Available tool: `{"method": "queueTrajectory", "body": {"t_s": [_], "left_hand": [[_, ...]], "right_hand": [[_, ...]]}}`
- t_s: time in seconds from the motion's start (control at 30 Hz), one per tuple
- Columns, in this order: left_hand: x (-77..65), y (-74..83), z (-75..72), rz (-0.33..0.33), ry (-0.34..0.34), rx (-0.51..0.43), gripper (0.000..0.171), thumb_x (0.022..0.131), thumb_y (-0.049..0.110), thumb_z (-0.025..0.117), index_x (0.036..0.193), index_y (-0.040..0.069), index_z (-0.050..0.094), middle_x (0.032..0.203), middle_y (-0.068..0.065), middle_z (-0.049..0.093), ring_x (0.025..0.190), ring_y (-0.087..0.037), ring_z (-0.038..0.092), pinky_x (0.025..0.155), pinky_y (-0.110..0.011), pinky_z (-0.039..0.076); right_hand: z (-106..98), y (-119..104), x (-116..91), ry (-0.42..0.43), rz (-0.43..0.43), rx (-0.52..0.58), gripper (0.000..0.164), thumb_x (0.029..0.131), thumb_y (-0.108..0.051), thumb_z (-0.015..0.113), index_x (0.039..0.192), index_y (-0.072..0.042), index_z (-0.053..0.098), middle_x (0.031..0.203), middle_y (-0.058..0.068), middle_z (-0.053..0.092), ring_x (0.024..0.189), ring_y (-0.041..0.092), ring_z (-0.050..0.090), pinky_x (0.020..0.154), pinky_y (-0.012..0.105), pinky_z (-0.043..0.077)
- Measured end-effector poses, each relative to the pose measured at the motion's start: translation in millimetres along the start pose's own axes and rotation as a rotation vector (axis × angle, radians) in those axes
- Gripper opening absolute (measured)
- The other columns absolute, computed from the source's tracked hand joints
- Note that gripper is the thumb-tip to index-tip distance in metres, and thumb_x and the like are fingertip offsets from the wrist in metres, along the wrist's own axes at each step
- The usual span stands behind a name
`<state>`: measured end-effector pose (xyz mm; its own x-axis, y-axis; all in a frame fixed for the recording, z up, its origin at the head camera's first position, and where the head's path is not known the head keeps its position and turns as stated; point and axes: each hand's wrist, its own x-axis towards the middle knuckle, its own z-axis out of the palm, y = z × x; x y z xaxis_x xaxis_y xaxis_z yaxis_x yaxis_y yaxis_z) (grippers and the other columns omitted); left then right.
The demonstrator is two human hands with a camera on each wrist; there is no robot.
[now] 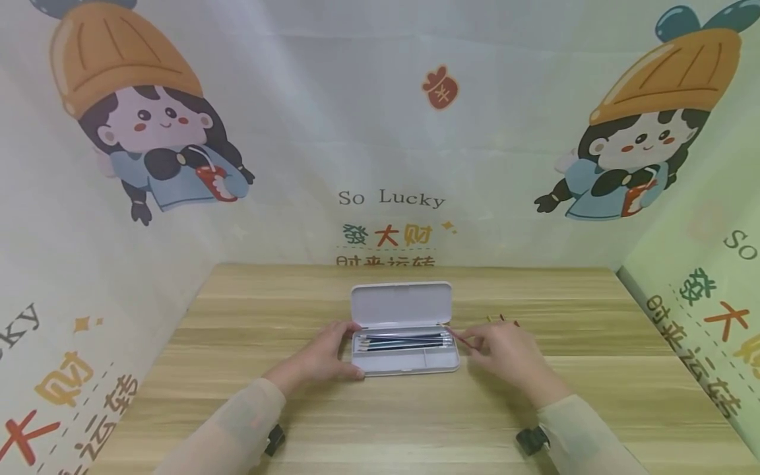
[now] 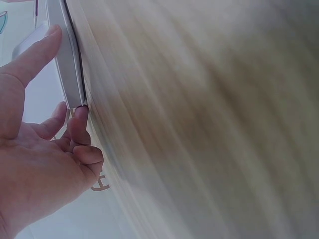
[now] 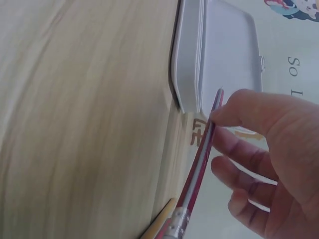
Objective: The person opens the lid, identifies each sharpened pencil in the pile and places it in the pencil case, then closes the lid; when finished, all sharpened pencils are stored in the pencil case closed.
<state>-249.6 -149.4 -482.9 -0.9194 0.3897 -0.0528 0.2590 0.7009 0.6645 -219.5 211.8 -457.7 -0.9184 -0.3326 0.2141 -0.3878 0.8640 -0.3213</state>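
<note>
A white pencil case (image 1: 388, 364) lies on the table with its lid (image 1: 401, 305) raised at the back. Several pencils (image 1: 404, 342), dark and teal, lie in its long rear compartment. My left hand (image 1: 315, 355) holds the case's left end, thumb at the front corner and fingers toward the back; the left wrist view shows a fingertip at the case's bottom edge. Beyond the right end, my right hand (image 1: 510, 349) pinches a red pencil (image 3: 199, 162) with a silver stripe between thumb and forefinger. Its tip points toward the case, and its metal ferrule is at the other end.
More pencils (image 1: 501, 318), partly hidden by the right hand, lie on the wooden table (image 1: 386, 422) to the right of the case. A printed cloth backdrop (image 1: 332, 99) hangs behind the table and along both sides.
</note>
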Motion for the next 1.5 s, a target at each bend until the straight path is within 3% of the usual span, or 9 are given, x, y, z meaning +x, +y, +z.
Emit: {"method": "queueTrajectory", "body": {"t_s": [0.2, 0.7, 1.0, 1.17, 1.5], "left_hand": [[1.0, 0.0, -0.9, 0.006, 0.005, 0.001, 0.091, 0.069, 0.026, 0.096, 0.144, 0.004, 0.051, 0.141, -0.019, 0.056, 0.135, -0.038, 0.052, 0.120, -0.056, 0.038], [1.1, 0.0, -0.4, 0.018, 0.002, 0.004, 0.089, 0.069, 0.025, 0.096, 0.143, 0.002, 0.051, 0.140, -0.019, 0.056, 0.134, -0.039, 0.052, 0.120, -0.057, 0.039], [0.9, 0.3, 0.3, 0.013, -0.007, 0.005, 0.090, 0.070, 0.026, 0.095, 0.144, 0.002, 0.050, 0.142, -0.020, 0.055, 0.136, -0.039, 0.050, 0.121, -0.056, 0.037], [1.1, 0.6, 0.6, 0.021, -0.008, 0.010, 0.089, 0.071, 0.027, 0.095, 0.144, 0.002, 0.050, 0.142, -0.020, 0.056, 0.136, -0.039, 0.050, 0.120, -0.056, 0.038], [-0.9, 0.4, -1.0, 0.016, -0.009, -0.011, 0.090, 0.071, 0.026, 0.095, 0.145, 0.001, 0.049, 0.143, -0.021, 0.054, 0.137, -0.041, 0.049, 0.121, -0.059, 0.036]], "right_hand": [[6.8, -4.4, 8.0, -0.010, -0.100, 0.067, 0.021, 0.085, -0.017, 0.081, 0.106, -0.020, 0.080, 0.083, -0.010, 0.071, 0.070, 0.002, 0.056, 0.061, 0.021, 0.048], [17.7, -15.6, 31.1, -0.074, -0.203, 0.072, 0.020, 0.084, -0.012, 0.078, 0.101, -0.022, 0.080, 0.080, -0.012, 0.068, 0.069, 0.003, 0.055, 0.060, 0.019, 0.046], [21.9, -25.8, 50.2, -0.153, -0.282, 0.077, 0.019, 0.088, -0.010, 0.077, 0.103, -0.020, 0.081, 0.091, -0.010, 0.073, 0.079, 0.004, 0.060, 0.071, 0.022, 0.053], [24.6, -32.8, 58.5, -0.165, -0.284, 0.043, 0.019, 0.087, -0.012, 0.077, 0.102, -0.022, 0.081, 0.090, -0.010, 0.073, 0.077, 0.004, 0.059, 0.068, 0.021, 0.051], [36.0, -52.4, 80.1, -0.158, -0.446, 0.014, 0.016, 0.086, -0.010, 0.078, 0.098, -0.021, 0.082, 0.080, -0.009, 0.067, 0.073, 0.004, 0.054, 0.067, 0.021, 0.048]]}}
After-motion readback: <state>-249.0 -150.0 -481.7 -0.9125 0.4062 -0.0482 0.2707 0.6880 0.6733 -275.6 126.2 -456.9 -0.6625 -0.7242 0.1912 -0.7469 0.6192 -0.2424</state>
